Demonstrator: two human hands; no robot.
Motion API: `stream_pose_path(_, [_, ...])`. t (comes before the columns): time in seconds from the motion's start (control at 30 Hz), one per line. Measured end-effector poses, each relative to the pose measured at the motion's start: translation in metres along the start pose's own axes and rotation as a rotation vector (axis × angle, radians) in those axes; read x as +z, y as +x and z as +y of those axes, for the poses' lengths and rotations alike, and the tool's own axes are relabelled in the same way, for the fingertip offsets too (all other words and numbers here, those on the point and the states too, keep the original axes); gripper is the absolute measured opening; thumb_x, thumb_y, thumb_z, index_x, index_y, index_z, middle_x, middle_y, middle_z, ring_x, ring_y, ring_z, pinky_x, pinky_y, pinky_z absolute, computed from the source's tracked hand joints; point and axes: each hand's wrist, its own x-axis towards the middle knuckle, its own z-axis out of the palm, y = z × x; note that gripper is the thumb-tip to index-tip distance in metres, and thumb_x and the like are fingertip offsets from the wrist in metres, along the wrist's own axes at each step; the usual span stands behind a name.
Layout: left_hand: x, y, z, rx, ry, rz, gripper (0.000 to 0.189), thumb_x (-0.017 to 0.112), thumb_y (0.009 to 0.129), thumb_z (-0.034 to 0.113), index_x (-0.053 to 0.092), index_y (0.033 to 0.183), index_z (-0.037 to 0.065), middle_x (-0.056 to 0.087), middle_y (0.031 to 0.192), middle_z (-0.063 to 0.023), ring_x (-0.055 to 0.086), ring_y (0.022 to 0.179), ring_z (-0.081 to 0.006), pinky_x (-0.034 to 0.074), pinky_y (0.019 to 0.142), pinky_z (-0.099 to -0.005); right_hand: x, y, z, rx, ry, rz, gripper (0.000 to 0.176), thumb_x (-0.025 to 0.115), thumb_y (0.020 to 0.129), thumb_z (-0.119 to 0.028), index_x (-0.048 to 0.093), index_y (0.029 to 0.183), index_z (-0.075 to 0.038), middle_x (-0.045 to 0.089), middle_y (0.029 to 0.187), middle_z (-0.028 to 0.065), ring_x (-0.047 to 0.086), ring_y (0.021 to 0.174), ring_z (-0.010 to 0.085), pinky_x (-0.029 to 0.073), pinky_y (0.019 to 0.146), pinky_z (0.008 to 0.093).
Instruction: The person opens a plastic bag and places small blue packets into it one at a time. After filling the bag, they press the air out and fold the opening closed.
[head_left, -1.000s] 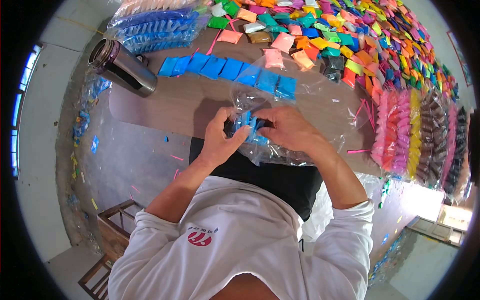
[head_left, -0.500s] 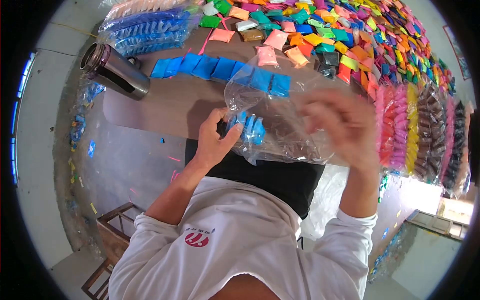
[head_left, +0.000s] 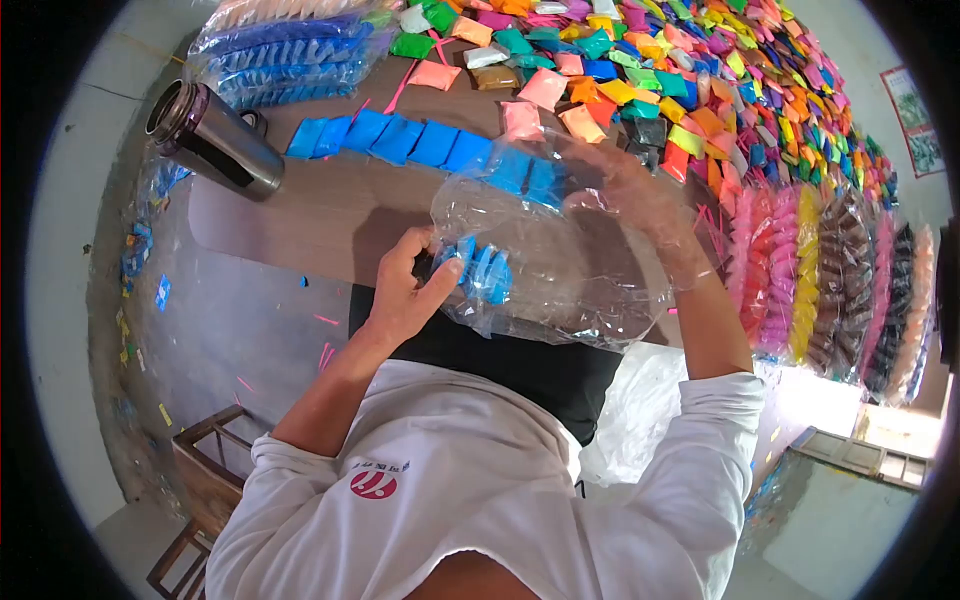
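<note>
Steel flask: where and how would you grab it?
Probably around the mid-body of the steel flask, coming from the near side: the body is a plain cylinder, bare tabletop lies there, and the row of blue packets starts right of it. Keep it level; the mouth looks uncapped.

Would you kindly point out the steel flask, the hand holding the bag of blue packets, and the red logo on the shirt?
Steel flask (head_left: pixel 228 148): head view, on its body.
Left hand (head_left: pixel 405 298): head view, mid-hand.
Red logo (head_left: pixel 374 485): head view, its middle.
</note>
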Motion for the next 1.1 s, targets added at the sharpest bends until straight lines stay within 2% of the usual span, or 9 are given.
stream_pose_path(0.13, [-0.001, 0.002, 0.005, 0.025, 0.021, -0.002, 0.029, 0.068, 0.085, 0.02, 0.06, 0.103, -0.001, 0.059, 0.084, -0.005, 0.051, 0.079, -0.0117, 0.044, 0.073, -0.0282, 0.013, 0.011, -0.009, -0.182, -0.105, -0.023, 0.072, 0.081, 0.068, -0.015, 0.05, 0.132, -0.009, 0.059, 0.126, 0.0118, 0.055, 0.118, 0.033, 0.044, 0.098, 0.0407])
stream_pose_path(0.23, [-0.001, 0.001, 0.002, 0.006, 0.006, -0.001, 0.029, 0.068, 0.086, 0.021, 0.06, 0.102, -0.001, 0.059, 0.085, -0.0058, 0.052, 0.079, -0.012, 0.044, 0.074, -0.0285, 0.027, 0.011, 0.017, -0.118, -0.137, -0.012, 0.069, 0.082, 0.071, -0.022, 0.052, 0.132, -0.009, 0.053, 0.136, 0.0115, 0.047, 0.127, 0.0293, 0.036, 0.107, 0.0375])
stream_pose_path(0.33, [-0.002, 0.001, 0.003, 0.005, 0.033, -0.01, 0.029, 0.067, 0.086, 0.021, 0.06, 0.103, -0.002, 0.06, 0.085, -0.0066, 0.053, 0.08, -0.0126, 0.045, 0.074, -0.0289, 0.022, 0.014, 0.014, -0.135, -0.124, 0.13, 0.067, 0.082, 0.068, -0.019, 0.054, 0.128, -0.014, 0.059, 0.124, 0.0103, 0.056, 0.113, 0.0317, 0.045, 0.097, 0.0403])
stream_pose_path(0.43, [-0.001, 0.002, 0.002, 0.083, 0.092, 0.001, 0.027, 0.063, 0.09, 0.022, 0.059, 0.105, 0.0, 0.053, 0.085, 0.0007, 0.045, 0.078, -0.0064, 0.039, 0.068, -0.0243, 0.015, 0.021, -0.015, 0.027, 0.102, 0.06, 0.065, 0.082, 0.069, -0.019, 0.054, 0.128, -0.013, 0.06, 0.122, 0.0115, 0.057, 0.111, 0.0312, 0.046, 0.095, 0.0398])
stream_pose_path(0.63, [-0.003, 0.001, 0.002, 0.012, 0.059, -0.004, 0.028, 0.063, 0.092, 0.026, 0.059, 0.103, 0.001, 0.051, 0.083, 0.0019, 0.043, 0.075, -0.0046, 0.037, 0.065, -0.0225, 0.027, 0.042, -0.021, -0.083, -0.073, -0.015, 0.063, 0.081, 0.07, -0.019, 0.054, 0.126, -0.006, 0.06, 0.117, 0.0138, 0.057, 0.11, 0.0295, 0.046, 0.094, 0.0386])
stream_pose_path(0.73, [0.0, 0.0, -0.003, 0.014, 0.0, 0.011, 0.028, 0.062, 0.093, 0.027, 0.058, 0.103, 0.001, 0.05, 0.081, 0.0031, 0.041, 0.073, -0.0038, 0.036, 0.063, -0.022, 0.044, 0.05, -0.001, -0.111, 0.218, 0.001, 0.063, 0.083, 0.069, -0.016, 0.055, 0.125, -0.008, 0.061, 0.117, 0.0109, 0.059, 0.102, 0.0244, 0.048, 0.085, 0.0357])
stream_pose_path(0.93, [-0.002, -0.002, -0.001, -0.023, 0.038, -0.005, 0.03, 0.061, 0.093, 0.025, 0.059, 0.11, 0.0, 0.048, 0.082, 0.0048, 0.04, 0.072, -0.0033, 0.034, 0.062, -0.0207, 0.039, 0.041, 0.001, -0.159, -0.186, 0.123, 0.059, 0.078, 0.067, -0.011, 0.053, 0.12, -0.005, 0.061, 0.111, 0.0152, 0.059, 0.105, 0.0338, 0.048, 0.09, 0.0386])
stream_pose_path(1.03, [-0.002, -0.002, -0.002, -0.083, 0.008, 0.026, 0.024, 0.064, 0.09, 0.022, 0.058, 0.095, -0.001, 0.052, 0.074, -0.0013, 0.044, 0.069, -0.0082, 0.039, 0.061, -0.026, 0.017, 0.02, 0.009, -0.034, -0.152, 0.295, 0.054, 0.077, 0.068, -0.01, 0.053, 0.116, -0.005, 0.062, 0.106, 0.0108, 0.063, 0.095, 0.028, 0.051, 0.083, 0.0343])
stream_pose_path(1.1, [0.001, -0.001, 0.0, -0.031, -0.007, 0.056, 0.023, 0.064, 0.09, 0.022, 0.056, 0.092, 0.0, 0.049, 0.072, 0.0, 0.042, 0.067, -0.0075, 0.038, 0.059, -0.0254, -0.009, -0.005, 0.012, 0.04, 0.301, 0.374, 0.05, 0.077, 0.071, -0.012, 0.053, 0.115, -0.005, 0.061, 0.102, 0.0072, 0.063, 0.09, 0.0214, 0.052, 0.077, 0.0308])
